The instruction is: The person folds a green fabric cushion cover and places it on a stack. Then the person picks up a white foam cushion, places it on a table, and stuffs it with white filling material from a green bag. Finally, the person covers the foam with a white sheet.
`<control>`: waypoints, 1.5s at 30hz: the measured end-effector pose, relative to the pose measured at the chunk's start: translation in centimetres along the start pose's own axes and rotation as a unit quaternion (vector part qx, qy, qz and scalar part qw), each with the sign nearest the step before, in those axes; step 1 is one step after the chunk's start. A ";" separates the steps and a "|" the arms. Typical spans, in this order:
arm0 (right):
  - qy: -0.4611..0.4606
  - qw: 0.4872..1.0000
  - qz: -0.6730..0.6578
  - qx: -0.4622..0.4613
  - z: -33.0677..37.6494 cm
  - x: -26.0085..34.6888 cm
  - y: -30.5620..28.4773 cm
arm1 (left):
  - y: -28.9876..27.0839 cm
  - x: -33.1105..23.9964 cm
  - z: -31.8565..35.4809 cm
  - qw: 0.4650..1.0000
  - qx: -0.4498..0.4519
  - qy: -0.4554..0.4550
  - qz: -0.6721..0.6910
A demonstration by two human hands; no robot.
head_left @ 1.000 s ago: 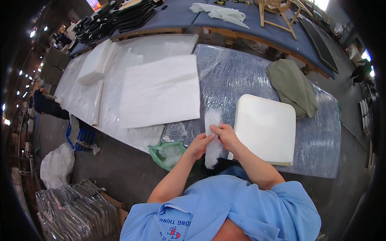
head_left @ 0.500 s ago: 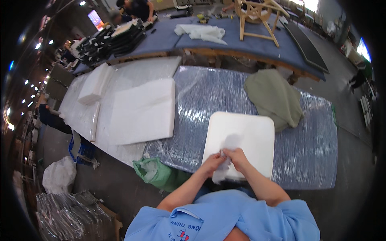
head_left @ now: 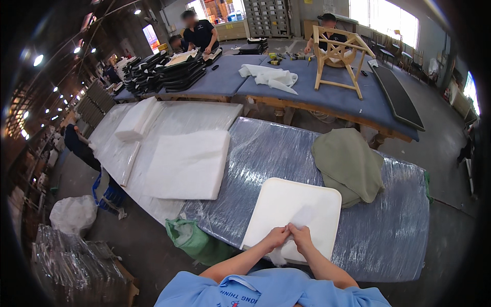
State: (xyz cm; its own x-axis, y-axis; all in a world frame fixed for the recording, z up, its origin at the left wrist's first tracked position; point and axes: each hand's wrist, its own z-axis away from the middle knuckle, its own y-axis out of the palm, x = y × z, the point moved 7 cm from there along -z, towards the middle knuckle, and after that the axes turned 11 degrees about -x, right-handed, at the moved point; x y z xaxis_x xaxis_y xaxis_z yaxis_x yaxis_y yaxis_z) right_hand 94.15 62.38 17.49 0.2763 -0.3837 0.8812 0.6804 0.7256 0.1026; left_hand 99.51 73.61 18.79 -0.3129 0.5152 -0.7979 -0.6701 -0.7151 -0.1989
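Note:
A cream-white, rounded-corner panel [head_left: 271, 204], like a seat pad, lies on the plastic-wrapped table in front of me. Over its near half my two hands are close together, fingertips meeting. My left hand [head_left: 276, 238] is closed on a thin, whitish, see-through piece of soft material [head_left: 305, 217], like wadding or film. My right hand [head_left: 302, 238] pinches the same piece from the other side. Part of it stands up beyond my fingers, and another part hangs below them near the panel's front edge. Its exact kind cannot be made out.
Olive folded cloth [head_left: 348, 166] lies beyond the panel. White foam sheets [head_left: 188, 163] and a foam stack [head_left: 135, 120] are at left. A green sack [head_left: 197, 243] stands by the table's front edge. Behind, a blue table [head_left: 230, 84] bears a wooden chair frame [head_left: 340, 56]; people work there.
The view has tilted upward, so the table sits lower in the picture and more of the room shows. Both hands still grip the whitish piece over the panel.

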 end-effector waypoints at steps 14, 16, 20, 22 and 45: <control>-0.213 0.947 0.237 -0.050 -1.2 0.8 0.1 | -1.3 -2.5 -0.5 0.945 -0.038 0.131 -0.296; -0.310 0.890 0.306 -0.135 -1.7 1.3 -1.0 | -1.4 -3.8 0.1 0.947 -0.001 0.131 -0.292; -0.124 0.892 0.217 -0.376 -6.9 1.8 -18.2 | -0.9 -6.4 4.1 0.918 0.042 0.235 -0.318; -0.237 0.772 0.330 -0.489 -5.5 6.8 -24.2 | -5.1 -5.8 4.0 0.952 -0.007 0.183 -0.245; 0.025 0.859 0.113 -0.499 2.5 -8.8 -25.5 | -15.5 6.6 0.6 0.957 -0.122 -0.019 -0.261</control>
State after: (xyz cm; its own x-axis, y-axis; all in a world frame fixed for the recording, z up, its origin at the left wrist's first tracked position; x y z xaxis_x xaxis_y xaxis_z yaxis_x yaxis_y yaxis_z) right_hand 72.64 48.69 8.27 0.4891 -0.3402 0.8032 0.8419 -0.0566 -0.5367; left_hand 107.47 88.38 16.92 -0.0054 0.8466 -0.5322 -0.5658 -0.4414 -0.6964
